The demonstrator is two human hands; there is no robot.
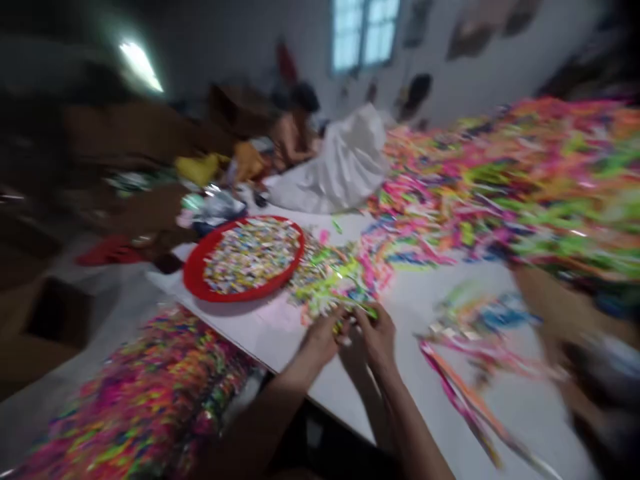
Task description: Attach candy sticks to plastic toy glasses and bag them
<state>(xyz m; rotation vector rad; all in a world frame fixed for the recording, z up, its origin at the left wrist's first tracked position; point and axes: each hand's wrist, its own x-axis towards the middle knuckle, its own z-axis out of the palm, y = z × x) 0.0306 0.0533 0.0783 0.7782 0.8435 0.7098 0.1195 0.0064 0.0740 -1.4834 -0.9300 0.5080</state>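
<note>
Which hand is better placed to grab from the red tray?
Left, probably. The left hand is on the side of the red tray; the right hand sits farther from it. Both meet at the small colourful pieces.

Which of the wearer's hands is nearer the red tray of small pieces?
Left. The left hand lies just below and right of the red tray; the right hand sits beside it, farther right.
</note>
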